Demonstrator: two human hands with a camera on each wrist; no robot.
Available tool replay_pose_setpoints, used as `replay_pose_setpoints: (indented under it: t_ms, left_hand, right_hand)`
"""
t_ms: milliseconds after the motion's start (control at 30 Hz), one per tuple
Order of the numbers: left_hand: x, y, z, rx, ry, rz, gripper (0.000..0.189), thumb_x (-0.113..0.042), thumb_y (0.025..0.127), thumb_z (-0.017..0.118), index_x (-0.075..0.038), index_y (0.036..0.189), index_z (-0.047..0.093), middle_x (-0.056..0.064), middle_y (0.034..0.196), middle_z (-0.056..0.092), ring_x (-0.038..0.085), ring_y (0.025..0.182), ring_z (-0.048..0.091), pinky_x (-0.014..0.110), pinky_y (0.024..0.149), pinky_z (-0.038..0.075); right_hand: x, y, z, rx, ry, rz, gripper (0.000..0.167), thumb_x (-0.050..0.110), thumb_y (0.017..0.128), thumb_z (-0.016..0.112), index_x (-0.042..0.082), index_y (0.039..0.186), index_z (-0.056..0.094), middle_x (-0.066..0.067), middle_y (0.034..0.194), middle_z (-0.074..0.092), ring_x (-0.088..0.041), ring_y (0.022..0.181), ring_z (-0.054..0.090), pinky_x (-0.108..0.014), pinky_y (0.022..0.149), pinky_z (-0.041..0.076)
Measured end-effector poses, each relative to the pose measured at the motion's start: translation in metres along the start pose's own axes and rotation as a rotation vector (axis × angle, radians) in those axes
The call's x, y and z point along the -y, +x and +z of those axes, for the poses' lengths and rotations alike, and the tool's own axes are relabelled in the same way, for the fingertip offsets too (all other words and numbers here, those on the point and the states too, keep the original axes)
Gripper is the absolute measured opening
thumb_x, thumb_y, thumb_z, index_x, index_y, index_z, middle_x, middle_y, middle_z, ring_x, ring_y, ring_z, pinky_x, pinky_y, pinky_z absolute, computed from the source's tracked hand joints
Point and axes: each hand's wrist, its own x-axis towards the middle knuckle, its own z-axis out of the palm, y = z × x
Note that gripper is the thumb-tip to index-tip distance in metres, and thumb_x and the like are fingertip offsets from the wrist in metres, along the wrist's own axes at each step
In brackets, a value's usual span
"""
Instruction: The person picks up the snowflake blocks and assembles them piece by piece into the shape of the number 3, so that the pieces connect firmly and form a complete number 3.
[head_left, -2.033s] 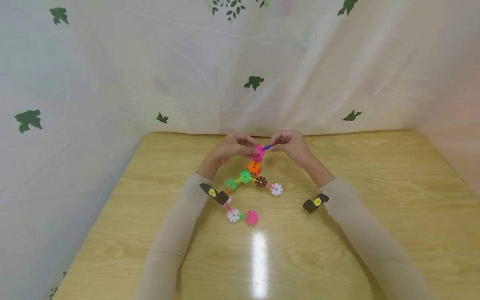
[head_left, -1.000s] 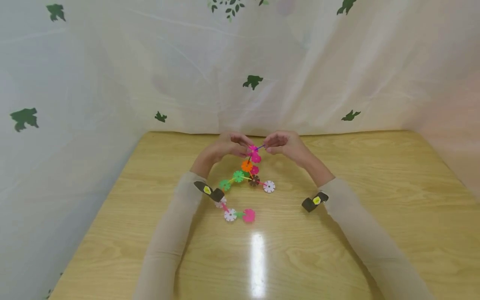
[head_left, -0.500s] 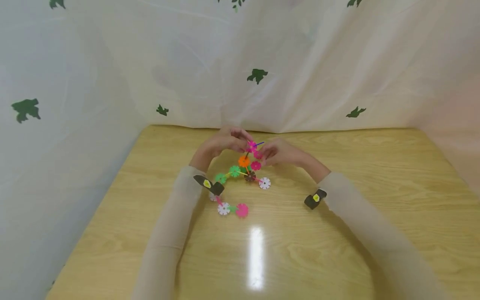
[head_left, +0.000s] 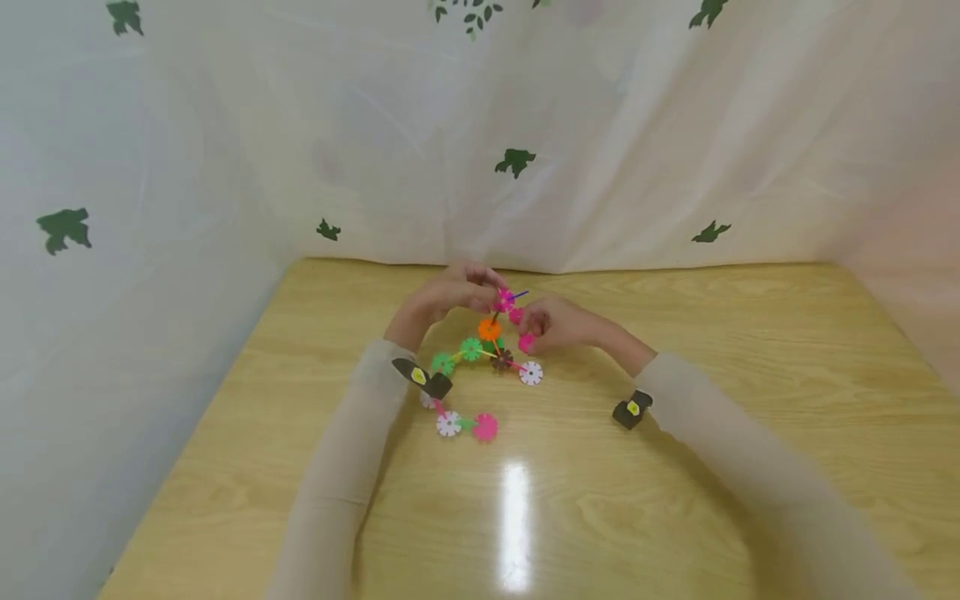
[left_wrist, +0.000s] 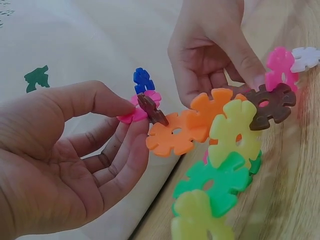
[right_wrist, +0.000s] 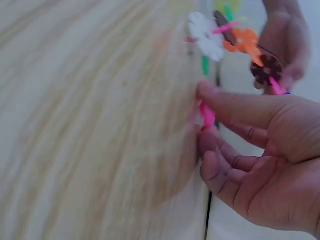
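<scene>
My left hand (head_left: 453, 292) pinches a pink snowflake disc (left_wrist: 129, 118) at the top of a linked chain of notched plastic discs. From that disc a blue disc (left_wrist: 143, 80) sticks out. A brown disc (left_wrist: 150, 107) joins the pink one to an orange disc (left_wrist: 172, 135). Lower down come yellow (left_wrist: 235, 130) and green discs (left_wrist: 215, 185). To the right, my right hand (head_left: 562, 323) pinches another pink disc (right_wrist: 208, 115) between thumb and finger. How that disc links to the rest is hidden.
Toward me the chain curves over the wooden table (head_left: 637, 517), ending in a white disc (head_left: 448, 424) and a pink end disc (head_left: 485, 427). Another white disc (head_left: 531, 372) ends a short branch. A cloth curtain (head_left: 600, 125) hangs behind the table's far edge.
My right hand has left the blue disc, which stays on the pink one, and moved down to pinch a lower pink disc. The left hand keeps its hold; the chain shifted slightly left.
</scene>
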Motion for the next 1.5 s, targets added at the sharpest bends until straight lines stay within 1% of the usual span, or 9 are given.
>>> replay_pose_setpoints:
  t_ms: [100,200,333,500,600,867,1100,1333,1500]
  left_hand:
    - [0.001,0.000,0.001,0.004,0.001,-0.021,0.029,-0.004,0.095,0.060,0.004,0.122,0.065,0.003,0.096,0.069,0.017,0.087,0.066,0.053,0.103,0.053]
    - [0.002,0.001,0.002,0.005,0.003,-0.033,0.029,-0.005,0.095,0.061,0.003,0.123,0.065,0.004,0.098,0.069,0.017,0.089,0.067,0.051,0.104,0.054]
    - [0.001,0.001,0.003,0.009,-0.001,-0.029,0.030,-0.004,0.096,0.060,0.005,0.125,0.064,0.006,0.100,0.069,0.018,0.090,0.068,0.051,0.103,0.055]
    - [-0.002,0.000,0.005,0.023,0.000,-0.046,0.031,-0.004,0.098,0.059,0.005,0.127,0.063,0.009,0.104,0.069,0.020,0.093,0.068,0.048,0.101,0.056]
    - [-0.002,-0.001,0.006,0.019,0.007,-0.046,0.031,-0.006,0.098,0.060,0.005,0.127,0.063,0.010,0.106,0.069,0.020,0.095,0.069,0.046,0.100,0.057]
    - [0.002,-0.001,0.004,0.040,0.015,-0.004,0.028,-0.006,0.097,0.059,0.004,0.123,0.064,0.007,0.103,0.070,0.018,0.093,0.070,0.037,0.091,0.061]
    - [-0.001,0.000,0.006,0.019,-0.004,-0.033,0.030,-0.002,0.098,0.060,0.007,0.126,0.062,0.006,0.101,0.067,0.018,0.093,0.070,0.047,0.097,0.058]
    - [0.002,0.003,0.005,0.017,0.004,-0.037,0.029,-0.005,0.098,0.060,0.006,0.125,0.062,0.008,0.103,0.069,0.018,0.093,0.070,0.048,0.099,0.057]
    - [0.002,0.002,0.006,0.007,0.012,-0.035,0.030,-0.004,0.097,0.060,0.005,0.125,0.063,0.011,0.106,0.070,0.019,0.092,0.069,0.052,0.102,0.055]
  right_hand:
    - [-0.004,-0.006,-0.007,-0.041,0.029,0.065,0.021,-0.007,0.080,0.074,-0.004,0.100,0.068,-0.017,0.093,0.069,-0.022,0.085,0.063,-0.026,0.073,0.054]
    - [-0.009,-0.010,-0.015,-0.125,0.091,0.133,0.023,-0.009,0.084,0.067,-0.004,0.106,0.068,-0.019,0.103,0.070,-0.023,0.092,0.063,-0.030,0.072,0.055]
    - [-0.012,-0.012,-0.024,-0.289,0.274,0.198,0.026,-0.002,0.094,0.065,-0.004,0.120,0.065,-0.013,0.107,0.069,-0.019,0.091,0.063,-0.033,0.071,0.058]
    - [-0.010,-0.014,-0.028,-0.405,0.527,0.201,0.034,0.008,0.098,0.066,-0.005,0.129,0.058,0.002,0.102,0.069,-0.014,0.092,0.069,-0.042,0.092,0.059]
    - [-0.008,-0.013,-0.027,-0.415,0.604,0.182,0.033,0.005,0.098,0.066,-0.007,0.127,0.056,0.006,0.098,0.071,-0.010,0.089,0.070,-0.043,0.094,0.059]
    - [-0.005,-0.014,-0.025,-0.409,0.657,0.181,0.025,-0.001,0.096,0.064,-0.005,0.120,0.057,0.003,0.093,0.071,-0.010,0.083,0.070,-0.035,0.086,0.062]
    - [-0.004,-0.014,-0.025,-0.394,0.678,0.171,0.024,-0.001,0.096,0.065,-0.003,0.119,0.057,0.002,0.093,0.072,-0.010,0.084,0.071,-0.034,0.084,0.062]
    - [-0.004,-0.015,-0.025,-0.389,0.710,0.165,0.023,-0.003,0.096,0.063,-0.004,0.118,0.057,0.004,0.090,0.073,-0.010,0.083,0.071,-0.029,0.082,0.062]
    - [-0.003,-0.015,-0.027,-0.377,0.709,0.170,0.024,-0.001,0.097,0.064,-0.004,0.119,0.056,0.004,0.091,0.073,-0.011,0.084,0.070,-0.033,0.087,0.061]
